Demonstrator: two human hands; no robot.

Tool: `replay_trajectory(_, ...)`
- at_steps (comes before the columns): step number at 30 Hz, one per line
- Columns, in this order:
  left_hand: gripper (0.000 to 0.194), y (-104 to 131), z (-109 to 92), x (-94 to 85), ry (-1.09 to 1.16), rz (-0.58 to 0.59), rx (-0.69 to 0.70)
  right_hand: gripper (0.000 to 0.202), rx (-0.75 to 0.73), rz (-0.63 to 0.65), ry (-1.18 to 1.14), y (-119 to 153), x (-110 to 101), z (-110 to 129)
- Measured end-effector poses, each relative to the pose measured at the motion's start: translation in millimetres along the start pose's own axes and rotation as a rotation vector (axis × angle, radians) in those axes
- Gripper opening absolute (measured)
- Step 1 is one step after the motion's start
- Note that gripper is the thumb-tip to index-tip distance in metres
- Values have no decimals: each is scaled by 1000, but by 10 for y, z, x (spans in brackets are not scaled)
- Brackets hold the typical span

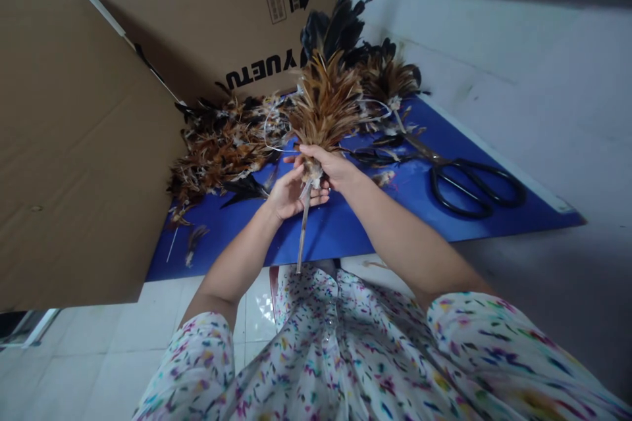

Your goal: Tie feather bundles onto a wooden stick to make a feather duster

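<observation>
A feather duster (pixel 328 102) of brown and black feathers points away from me, its thin stick (pixel 303 230) toward my body. My right hand (pixel 330 168) is closed round the base of the feathers, thumb on top. From the left, my left hand (pixel 288 192) cups the same base, its fingers curled behind the stick; some fingertips are hidden. White string (pixel 266 131) loops out on both sides of the feathers. Behind it to the right lies a second feather bundle (pixel 390 75) on a stick.
Loose feathers (pixel 222 145) are heaped on the blue board (pixel 345 230) at the left. Large black-handled scissors (pixel 459 177) lie at the right. Cardboard sheets (pixel 83 145) stand at the left and back, and a pale wall (pixel 518 79) runs along the right.
</observation>
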State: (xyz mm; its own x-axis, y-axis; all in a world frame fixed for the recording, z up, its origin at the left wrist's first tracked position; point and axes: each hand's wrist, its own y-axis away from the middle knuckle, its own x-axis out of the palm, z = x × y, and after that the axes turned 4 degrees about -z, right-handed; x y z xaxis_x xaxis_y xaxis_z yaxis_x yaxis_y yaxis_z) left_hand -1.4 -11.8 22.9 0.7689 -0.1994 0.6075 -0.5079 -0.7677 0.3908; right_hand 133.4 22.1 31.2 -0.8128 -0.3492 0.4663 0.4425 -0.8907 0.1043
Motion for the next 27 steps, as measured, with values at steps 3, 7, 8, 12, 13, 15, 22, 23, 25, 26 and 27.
replay_trajectory(3,47,7,25,21,2,-5,22,35,43,55,9,39,23,26)
replay_trajectory(7,44,39,55,68,56,88,19,35,43,107,21,49,35,37)
replay_trajectory(8,43,51,57,81,68,112,12,33,25,114,22,42,27,30)
replay_trajectory(12,38,87,45,123,55,101,-15,32,-16,165,51,6,-42,-18)
replay_trajectory(13,39,93,41,129,41,91,-13,33,-10,183,68,-1,-62,-28)
replay_trajectory(15,42,99,36,135,11,85,-6,36,0,206,102,-9,-92,-41)
replay_trajectory(22,27,121,41,146,25,62,-44,38,-29,276,119,-1,-94,-19)
replay_trajectory(23,25,124,43,148,25,72,-49,38,-40,298,108,0,-95,-15)
replay_trajectory(25,22,129,46,151,23,89,-51,37,-46,335,93,1,-102,-13)
replay_trajectory(26,21,132,47,153,25,93,-54,37,-46,347,92,2,-108,-14)
replay_trajectory(27,21,135,47,155,31,94,-59,37,-44,355,97,2,-114,-16)
